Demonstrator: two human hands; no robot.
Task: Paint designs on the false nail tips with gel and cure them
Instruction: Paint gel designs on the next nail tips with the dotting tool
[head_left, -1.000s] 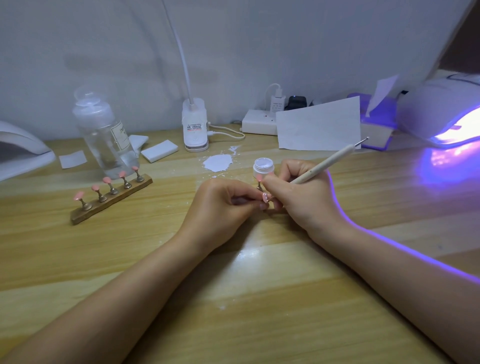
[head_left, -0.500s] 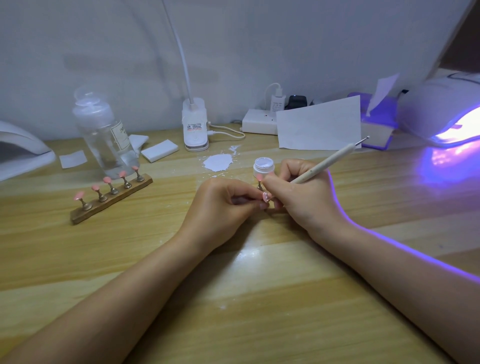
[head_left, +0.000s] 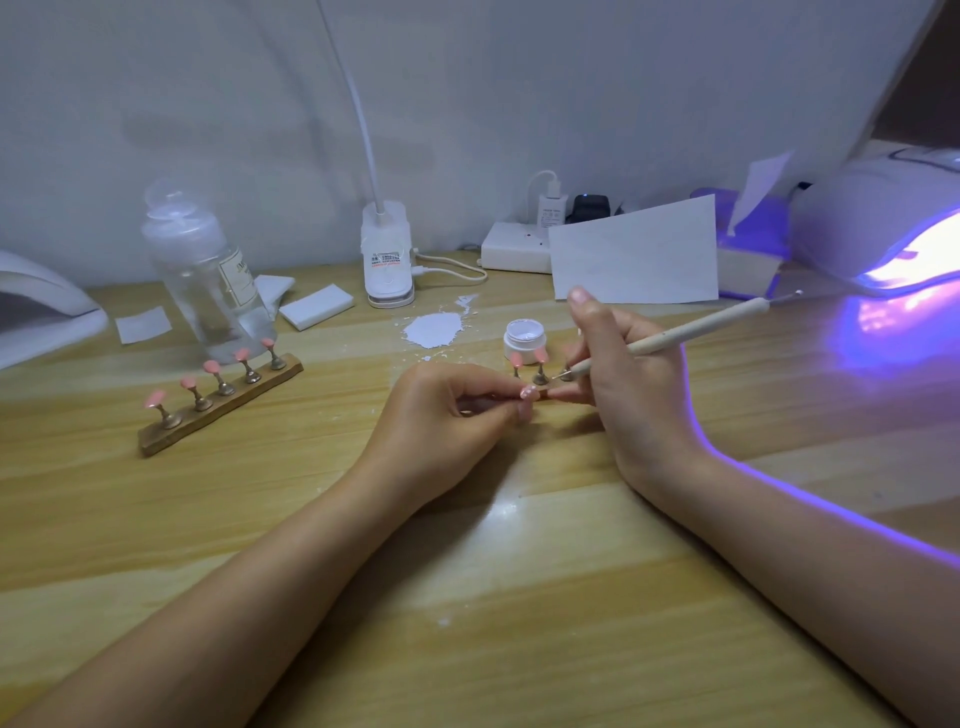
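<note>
On the wooden counter (head_left: 519, 597) the left hand (head_left: 447, 415) rests with its fingers curled in, pinching the near end of a small nail stand (head_left: 540, 382) between fingertip and thumb; the stand carries pink false nail tips (head_left: 540, 355) on short metal posts, and most of its base is hidden by the two hands. The right hand (head_left: 628, 384) grips a pale dotting pen (head_left: 670, 340) with thumb and curled fingers, its index finger lifted straight; the pen's fine metal point sits just beside the middle post. An open white gel pot (head_left: 524, 338) stands just behind the stand; a second wooden stand (head_left: 221, 402) with five pink tips lies well to the left; a curing lamp (head_left: 893, 228) glows violet at far right.
</note>
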